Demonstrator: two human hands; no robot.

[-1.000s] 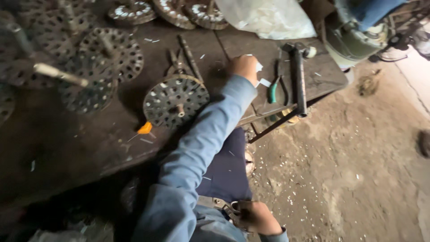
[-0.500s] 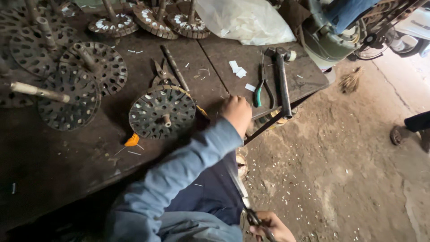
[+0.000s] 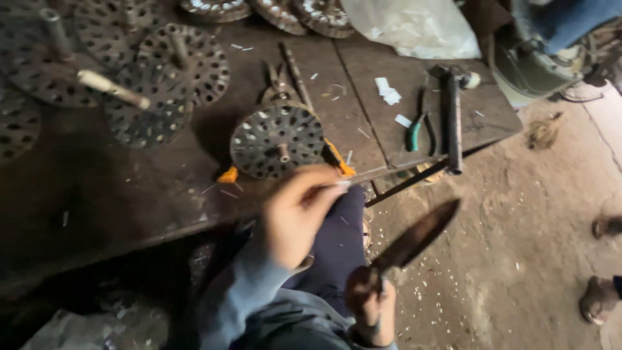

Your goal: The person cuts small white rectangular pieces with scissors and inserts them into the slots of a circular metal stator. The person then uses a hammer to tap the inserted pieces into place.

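Left hand (image 3: 299, 217) pulled back off bench | right hand (image 3: 372, 308) fingers gripping blade (image 3: 418, 234), now raised, pointing up-right | left fingers pinched

Blue-grey long sleeves, dark trousers

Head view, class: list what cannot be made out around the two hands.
- What the left hand pinches: too small, motion-blurred.
- Right hand's grip on the dark blade: blurred, cut by the bottom edge.
- Space under the workbench: in shadow.
- Perforated discs at far left: cut by the frame edge.
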